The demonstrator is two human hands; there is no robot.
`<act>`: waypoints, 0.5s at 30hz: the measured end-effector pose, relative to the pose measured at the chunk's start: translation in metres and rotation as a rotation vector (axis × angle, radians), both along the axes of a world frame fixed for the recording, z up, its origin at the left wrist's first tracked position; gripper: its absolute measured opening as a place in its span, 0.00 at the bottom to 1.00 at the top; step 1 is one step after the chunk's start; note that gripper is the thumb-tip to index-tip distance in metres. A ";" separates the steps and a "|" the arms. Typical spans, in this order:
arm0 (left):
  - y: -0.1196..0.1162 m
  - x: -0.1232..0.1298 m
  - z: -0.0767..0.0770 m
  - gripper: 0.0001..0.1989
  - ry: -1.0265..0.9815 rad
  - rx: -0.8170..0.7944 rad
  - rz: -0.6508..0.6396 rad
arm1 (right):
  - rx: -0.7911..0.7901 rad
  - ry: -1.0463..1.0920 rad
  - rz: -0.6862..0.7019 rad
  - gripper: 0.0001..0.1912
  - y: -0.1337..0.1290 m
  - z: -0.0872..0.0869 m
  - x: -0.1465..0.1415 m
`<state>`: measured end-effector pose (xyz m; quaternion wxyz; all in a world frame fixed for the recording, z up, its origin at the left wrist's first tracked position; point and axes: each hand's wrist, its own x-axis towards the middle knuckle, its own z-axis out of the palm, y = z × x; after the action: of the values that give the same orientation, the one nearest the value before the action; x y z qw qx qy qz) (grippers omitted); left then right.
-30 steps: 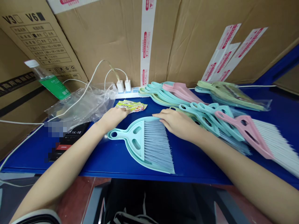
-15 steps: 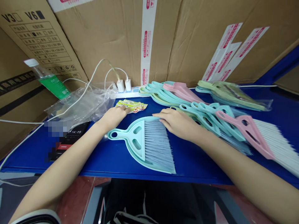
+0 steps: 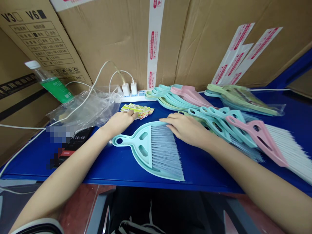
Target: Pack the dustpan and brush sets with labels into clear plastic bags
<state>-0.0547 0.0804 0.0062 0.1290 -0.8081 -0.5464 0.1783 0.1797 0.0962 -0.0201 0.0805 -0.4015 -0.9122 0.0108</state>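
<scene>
A blue brush [image 3: 164, 151] lay on its dustpan [image 3: 143, 165], near the tabletop's [image 3: 207, 170] middle. The right hand [image 3: 187, 129] met the dustpan's far edge; the left hand [image 3: 119, 123] touched colourful packets [image 3: 136, 110]. Whether either hand's fingers gripped, I could not tell.

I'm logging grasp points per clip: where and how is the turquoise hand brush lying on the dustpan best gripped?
Probably by its handle, from the person's left: the turquoise hand brush lies flat with that narrow, holed end pointing left, while its bristles fan out rightward. The dustpan beneath has its handle nearly aligned, so a deep pinch might lift both.
</scene>
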 end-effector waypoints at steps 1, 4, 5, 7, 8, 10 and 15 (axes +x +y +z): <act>0.000 0.000 0.001 0.23 0.005 -0.001 -0.002 | 0.000 -0.002 -0.002 0.23 0.000 0.000 0.000; 0.000 0.000 0.000 0.22 0.013 0.013 0.004 | 0.017 0.001 0.009 0.23 0.000 -0.001 0.000; 0.001 0.000 -0.001 0.21 0.012 0.021 0.007 | 0.025 0.001 0.013 0.23 0.000 -0.001 0.000; 0.003 -0.001 -0.004 0.18 0.003 0.038 0.009 | 0.036 -0.006 0.015 0.23 0.000 -0.002 0.000; 0.005 -0.001 -0.005 0.16 -0.004 0.049 0.010 | 0.039 -0.011 0.014 0.23 0.000 -0.002 0.000; 0.007 -0.001 -0.009 0.17 -0.018 0.075 0.011 | 0.043 -0.016 0.016 0.22 0.001 -0.003 0.000; 0.011 0.001 -0.014 0.16 -0.043 0.126 -0.003 | 0.054 -0.003 0.025 0.21 0.003 -0.004 0.001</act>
<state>-0.0541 0.0918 -0.0076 0.1681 -0.8030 -0.5578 0.1260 0.1808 0.0987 -0.0246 0.0896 -0.3879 -0.9172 -0.0133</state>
